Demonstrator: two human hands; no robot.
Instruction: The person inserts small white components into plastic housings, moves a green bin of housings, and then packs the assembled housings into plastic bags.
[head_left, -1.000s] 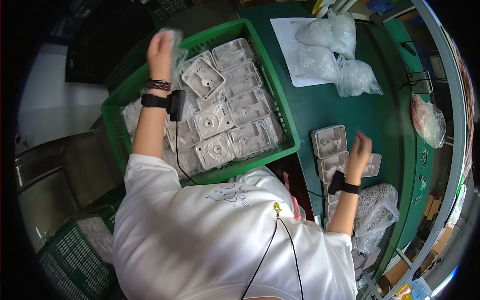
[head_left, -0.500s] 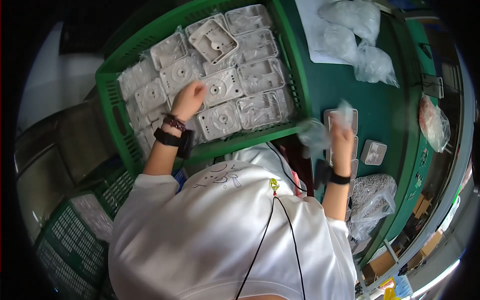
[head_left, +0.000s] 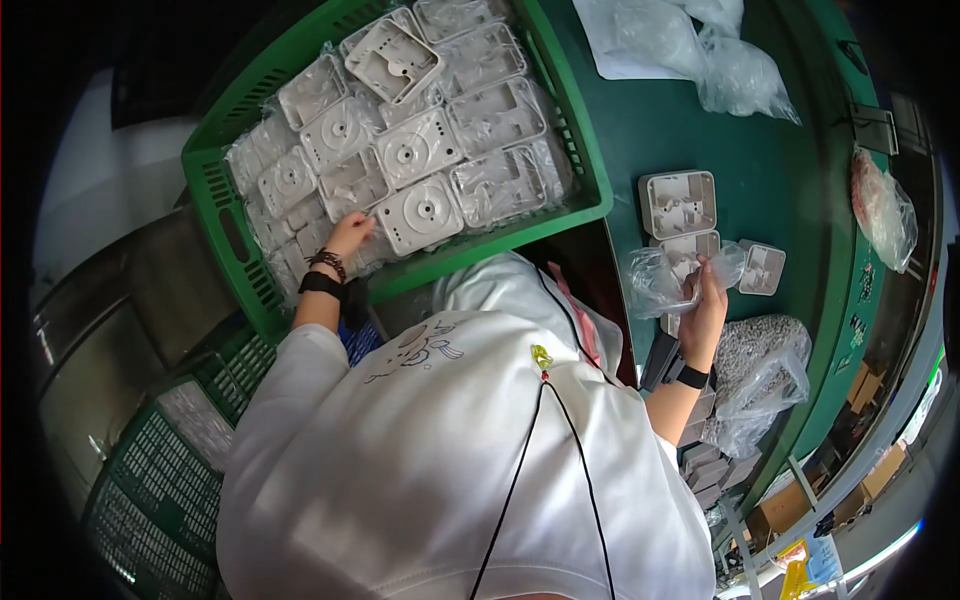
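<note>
My left hand (head_left: 348,238) is low over the green crate (head_left: 597,205), its fingers drawn together against the near edge of a white plastic housing (head_left: 418,216). Whatever those fingers pinch, if anything, is hidden. At the right, my right hand (head_left: 710,305) grips a crumpled clear plastic bag (head_left: 657,283) above a column of white housings on the green table. The bag partly covers one open housing (head_left: 690,246). Just beyond it lies another open housing (head_left: 677,203), and a smaller white tray-shaped part (head_left: 762,269) rests to the right of the hand.
Rows of bagged white housings fill the crate, with one unwrapped housing (head_left: 394,62) lying on top. Clear bags (head_left: 742,78) lie on white paper at the table's far side. A bag of small grey pieces (head_left: 760,365) sits nearer me. Green baskets (head_left: 150,490) stand at lower left.
My left hand has moved down toward the crate's near side. My right hand, with the bag, has shifted slightly right and lower, and the bag has spread over the housings. The view has shifted a little.
</note>
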